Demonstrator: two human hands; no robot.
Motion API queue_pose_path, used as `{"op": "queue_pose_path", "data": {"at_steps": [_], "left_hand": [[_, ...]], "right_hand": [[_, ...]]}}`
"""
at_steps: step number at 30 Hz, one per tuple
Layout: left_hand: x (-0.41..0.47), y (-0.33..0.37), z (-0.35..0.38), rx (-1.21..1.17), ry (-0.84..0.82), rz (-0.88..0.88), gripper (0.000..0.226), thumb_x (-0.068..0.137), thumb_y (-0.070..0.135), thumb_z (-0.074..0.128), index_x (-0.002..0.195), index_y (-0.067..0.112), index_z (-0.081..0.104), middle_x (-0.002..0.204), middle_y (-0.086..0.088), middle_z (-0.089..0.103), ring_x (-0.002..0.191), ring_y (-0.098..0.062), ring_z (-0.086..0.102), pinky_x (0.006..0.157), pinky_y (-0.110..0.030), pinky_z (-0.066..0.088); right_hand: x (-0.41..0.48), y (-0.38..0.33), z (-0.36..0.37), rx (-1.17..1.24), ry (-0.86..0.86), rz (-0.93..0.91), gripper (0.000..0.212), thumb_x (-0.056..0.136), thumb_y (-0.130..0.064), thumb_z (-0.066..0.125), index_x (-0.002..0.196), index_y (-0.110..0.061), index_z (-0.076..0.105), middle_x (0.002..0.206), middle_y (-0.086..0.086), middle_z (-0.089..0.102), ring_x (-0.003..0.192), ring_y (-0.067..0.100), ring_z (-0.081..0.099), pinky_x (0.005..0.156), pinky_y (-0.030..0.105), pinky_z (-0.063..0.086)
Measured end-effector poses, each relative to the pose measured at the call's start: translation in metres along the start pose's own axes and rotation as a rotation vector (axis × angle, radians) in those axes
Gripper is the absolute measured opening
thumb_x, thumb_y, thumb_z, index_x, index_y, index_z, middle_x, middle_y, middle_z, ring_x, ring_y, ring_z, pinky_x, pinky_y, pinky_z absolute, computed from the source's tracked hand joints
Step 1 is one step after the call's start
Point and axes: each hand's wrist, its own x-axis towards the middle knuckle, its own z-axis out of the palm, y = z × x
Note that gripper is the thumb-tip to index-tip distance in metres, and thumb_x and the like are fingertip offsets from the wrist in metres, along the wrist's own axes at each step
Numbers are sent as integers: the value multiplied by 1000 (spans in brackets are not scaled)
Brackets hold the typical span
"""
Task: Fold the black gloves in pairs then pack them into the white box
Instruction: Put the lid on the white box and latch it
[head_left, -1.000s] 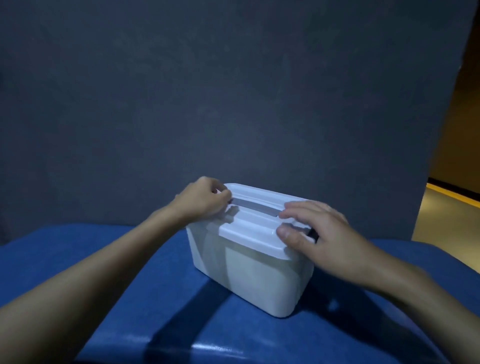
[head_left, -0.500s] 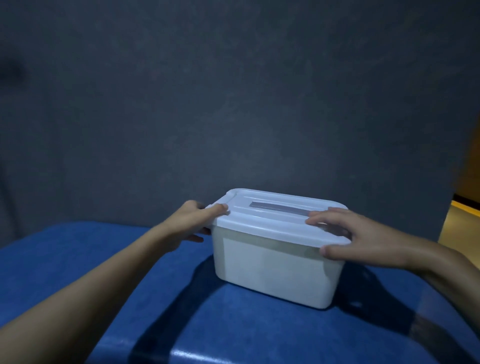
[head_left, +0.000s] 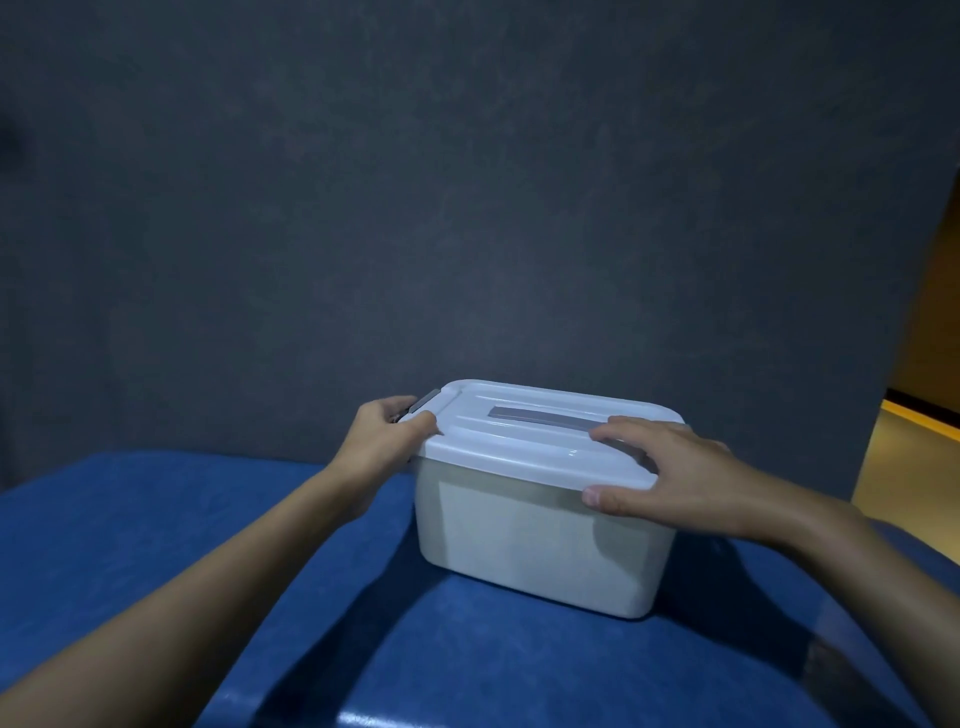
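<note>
Looking down at a white box (head_left: 535, 540) parked on a blue tabletop (head_left: 156, 545), roughly mid-table and turned a little off square to the camera. Got the lid (head_left: 519, 452) sitting flat on top, with a grey strip (head_left: 545, 417) along the middle and a grey latch (head_left: 425, 401) at the left end. Can't see inside through the walls.

Gripping the left end with the left hand (head_left: 385, 435): thumb up on the lid's corner, fingers curled round behind, right by the latch. Hard to say whether actually touching the latch or just the rim next to it.

Resting the right hand (head_left: 685, 467) on the right end: fingers (head_left: 639, 431) spread and laid fairly flat across the top of the lid, thumb tucked against the front edge of the rim. Not wrapped round anything there, just lying on it. Both forearms bare, reaching in from the bottom corners.

Behind all that, just a dark grey wall (head_left: 467, 208), plus a sliver of yellowish floor (head_left: 914, 452) off at the right edge.
</note>
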Motion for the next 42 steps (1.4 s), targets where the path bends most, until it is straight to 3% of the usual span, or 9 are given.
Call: {"op": "queue_pose_path", "data": {"at_steps": [5,12,16,22,28,33,36,39,42], "left_hand": [[4,1,-2,17,33,-7,26,73,21,66,97,13,75,88,-5,73,73,-16,62,68,-30,51],[6,0,1,120,31,87,18,81,16,57,86,7,72,73,1,63,68,-15,52,68,-31,44],[13,0,4,157,118,100,29,85,14,63,112,15,74,97,12,72,91,-7,66,90,-37,57],[10,-2,-4,104,94,119,9,66,32,64,61,38,69,83,2,63,78,-14,55,72,-35,50],[8,-3,-39,180,202,129,46,63,39,68,106,22,71,94,9,68,82,-10,61,67,-27,45],[6,-18,-80,192,244,92,59,57,41,69,114,24,70,107,5,72,97,-14,66,75,-32,51],[3,-22,-96,316,214,131,61,59,50,62,115,28,68,117,2,67,106,-17,62,80,-33,49],[2,-14,-103,722,116,268,72,69,71,40,131,38,58,149,-2,43,136,-22,42,105,-46,41],[7,0,-102,969,-68,270,72,77,81,23,137,51,46,158,9,33,143,-18,35,111,-56,34]], "right_hand": [[0,1,0,-4,25,5,76,70,-81,52,137,-49,37,143,-35,33,138,2,28,112,40,24],[3,7,2,34,34,0,76,65,-81,54,133,-50,41,133,-39,34,134,-2,31,114,40,26],[6,14,6,99,66,-5,75,60,-84,59,127,-52,46,129,-42,37,130,-6,35,114,38,28],[10,21,17,254,162,-21,78,45,-88,65,114,-53,57,129,-37,45,124,-12,37,108,23,35],[29,-9,27,323,121,-75,86,45,-86,67,121,-47,57,134,-32,45,127,-13,35,107,19,32],[49,-50,34,336,58,-114,78,58,-64,79,128,-34,59,129,-31,44,125,-9,41,101,12,31],[56,-69,35,173,26,-104,88,55,-87,59,130,-40,54,132,-34,42,132,-3,35,113,31,26],[57,-81,29,61,-22,-46,88,63,-96,25,131,-47,47,138,-31,43,139,3,27,112,49,17],[55,-88,32,-19,-87,2,85,70,-91,29,143,-47,33,147,-21,35,143,13,20,110,52,23]]}}
